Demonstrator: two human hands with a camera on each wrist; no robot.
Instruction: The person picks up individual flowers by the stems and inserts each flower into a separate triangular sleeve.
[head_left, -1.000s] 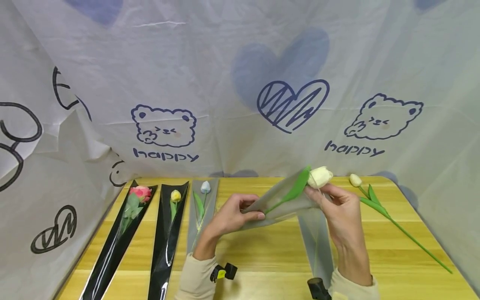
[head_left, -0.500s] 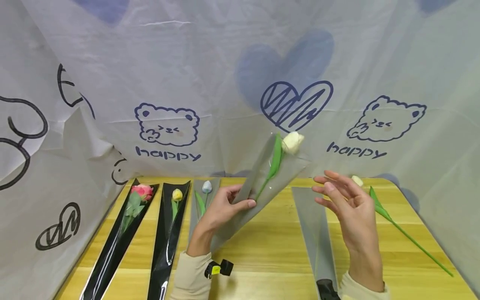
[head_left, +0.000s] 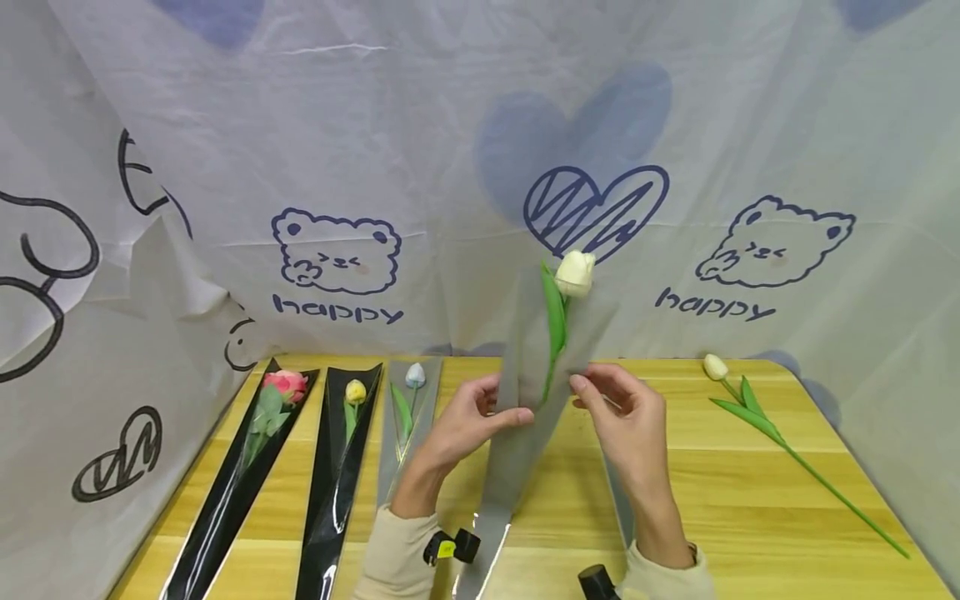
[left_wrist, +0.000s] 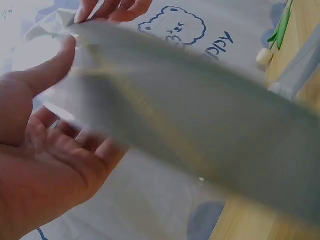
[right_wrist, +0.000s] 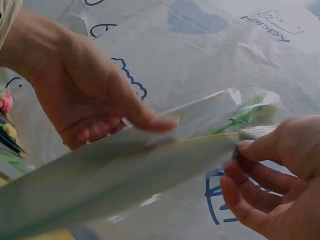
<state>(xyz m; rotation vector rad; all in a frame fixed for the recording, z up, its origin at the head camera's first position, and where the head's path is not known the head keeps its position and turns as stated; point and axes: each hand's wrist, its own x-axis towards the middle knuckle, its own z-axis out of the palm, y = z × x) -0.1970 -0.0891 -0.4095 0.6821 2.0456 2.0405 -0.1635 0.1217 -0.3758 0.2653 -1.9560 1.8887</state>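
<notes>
A white tulip (head_left: 575, 273) with a green leaf stands inside a grey and clear flower sleeve (head_left: 517, 462), held upright above the table. My left hand (head_left: 467, 427) grips the sleeve from the left, its thumb across the front and its fingers behind. At the sleeve's right edge, just below the bloom, my right hand (head_left: 628, 429) pinches the film between thumb and fingers. In the right wrist view the tulip's leaf (right_wrist: 242, 117) shows through the clear film. The sleeve (left_wrist: 200, 115) is blurred in the left wrist view, where its back hides the flower.
On the wooden table (head_left: 750, 525), a pink flower (head_left: 285, 386) and a yellow tulip (head_left: 355, 392) lie in black sleeves at the left. Beside them is a blue tulip (head_left: 415, 375) in a grey sleeve. A loose white tulip (head_left: 716, 367) lies right; another grey sleeve (head_left: 619, 500) is partly hidden.
The sleeve with the tulip has swung from slanting right to nearly upright. My right hand let go of the bloom area, moved away, then came back left and took the sleeve's right edge.
</notes>
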